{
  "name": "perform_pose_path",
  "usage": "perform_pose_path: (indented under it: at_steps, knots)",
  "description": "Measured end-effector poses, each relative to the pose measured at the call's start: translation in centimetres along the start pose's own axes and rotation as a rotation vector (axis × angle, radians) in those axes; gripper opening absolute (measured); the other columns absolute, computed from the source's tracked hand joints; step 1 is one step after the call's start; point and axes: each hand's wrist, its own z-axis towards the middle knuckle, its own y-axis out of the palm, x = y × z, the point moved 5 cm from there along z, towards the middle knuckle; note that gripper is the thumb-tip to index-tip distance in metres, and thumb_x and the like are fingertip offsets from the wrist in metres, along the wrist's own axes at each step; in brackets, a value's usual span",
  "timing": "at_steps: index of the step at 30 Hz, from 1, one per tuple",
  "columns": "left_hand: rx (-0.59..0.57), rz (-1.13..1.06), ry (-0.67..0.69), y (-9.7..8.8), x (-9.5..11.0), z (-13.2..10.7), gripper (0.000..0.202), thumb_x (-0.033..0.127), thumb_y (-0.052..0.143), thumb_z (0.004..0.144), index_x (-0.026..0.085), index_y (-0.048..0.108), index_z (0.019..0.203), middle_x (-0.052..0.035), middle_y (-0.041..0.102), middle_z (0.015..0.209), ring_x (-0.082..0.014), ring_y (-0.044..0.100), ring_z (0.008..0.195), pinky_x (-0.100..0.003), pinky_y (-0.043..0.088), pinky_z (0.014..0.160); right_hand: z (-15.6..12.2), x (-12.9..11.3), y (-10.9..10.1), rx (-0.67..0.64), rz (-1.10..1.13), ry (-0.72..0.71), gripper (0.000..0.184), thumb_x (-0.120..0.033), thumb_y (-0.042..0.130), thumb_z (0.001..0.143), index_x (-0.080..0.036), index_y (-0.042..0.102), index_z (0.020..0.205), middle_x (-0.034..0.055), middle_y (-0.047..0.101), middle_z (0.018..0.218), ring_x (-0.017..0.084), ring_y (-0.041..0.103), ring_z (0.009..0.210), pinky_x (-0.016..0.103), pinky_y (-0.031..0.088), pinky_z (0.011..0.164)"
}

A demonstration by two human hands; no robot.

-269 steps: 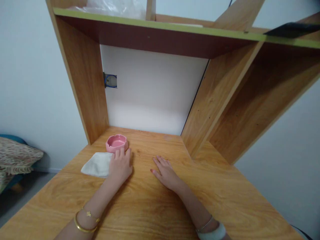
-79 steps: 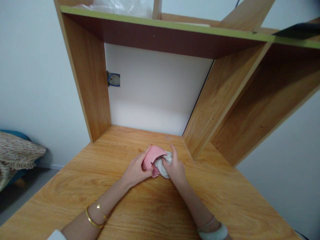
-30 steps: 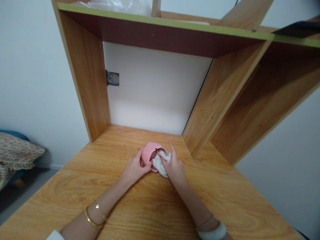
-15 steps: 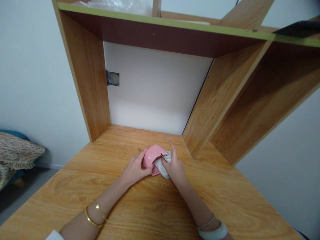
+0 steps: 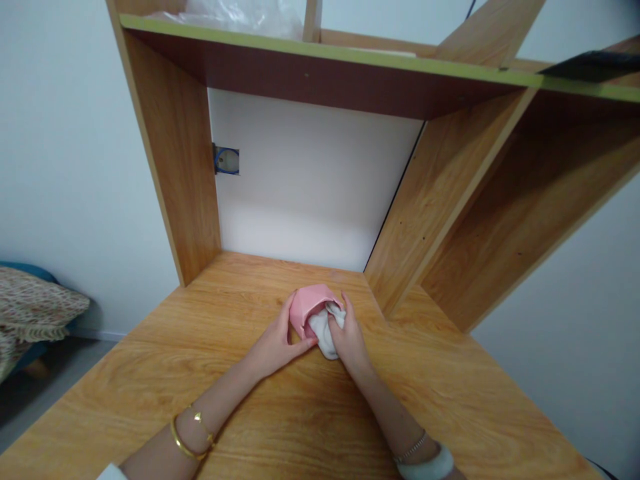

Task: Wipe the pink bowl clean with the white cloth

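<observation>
A pink faceted bowl-like container [image 5: 311, 300] is tipped on its side above the wooden desk, its opening turned toward me and to the right. My left hand [image 5: 277, 339] grips it from the left, thumb along the lower rim. In my right hand [image 5: 351, 337] is a bunched white cloth [image 5: 324, 331], pinched between thumb and fingers. Part of the cloth lies inside the container's opening, against the inner wall. Some of my right fingertips are hidden behind the cloth and rim.
The wooden desktop [image 5: 210, 373] spreads around both hands. Upright wooden panels [image 5: 173, 167] and a green-edged shelf [image 5: 310, 73] frame the white back panel, which has an uncovered socket box [image 5: 227, 161]. Clear plastic wrap [image 5: 245, 17] lies on the shelf. A patterned fringed cloth [image 5: 40, 303] is at far left.
The pink container has turned so its opening faces me more and shows more of the inside. The cloth has moved along with my right hand at the opening.
</observation>
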Motion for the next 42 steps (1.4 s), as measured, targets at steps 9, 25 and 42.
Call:
perform_pose_path:
  at_steps: [9, 25, 42]
  knots:
    - [0.056, 0.02, -0.031, -0.6, 0.7, 0.2, 0.078, 0.033, 0.064, 0.074, 0.014, 0.022, 0.137, -0.0136, 0.048, 0.127, -0.025, 0.051, 0.111, -0.037, 0.04, 0.095, 0.1, -1.1, -0.6, -0.001, -0.121, 0.039, 0.059, -0.032, 0.048, 0.077, -0.015, 0.033, 0.131, 0.01, 0.063, 0.097, 0.022, 0.061, 0.082, 0.031, 0.048, 0.07]
    - [0.052, 0.235, 0.026, -1.3, 1.4, 0.1, 0.063, 0.029, 0.059, 0.072, 0.019, 0.038, 0.131, -0.0072, 0.048, 0.131, -0.0236, 0.047, 0.118, -0.036, 0.037, 0.1, -0.2, -2.0, -0.6, -0.134, -0.418, -0.004, 0.064, -0.027, 0.048, 0.078, -0.015, 0.025, 0.137, 0.008, 0.065, 0.082, 0.023, 0.062, 0.069, 0.027, 0.042, 0.058]
    - [0.019, -0.024, -0.041, 0.0, 0.3, 0.1, 0.079, 0.038, 0.067, 0.071, 0.014, 0.024, 0.132, -0.0149, 0.05, 0.125, -0.0249, 0.05, 0.112, -0.038, 0.041, 0.094, 0.0, -0.6, -0.1, -0.007, 0.016, 0.032, 0.062, -0.026, 0.043, 0.076, -0.014, 0.028, 0.135, 0.0115, 0.059, 0.11, 0.021, 0.059, 0.096, 0.034, 0.046, 0.082]
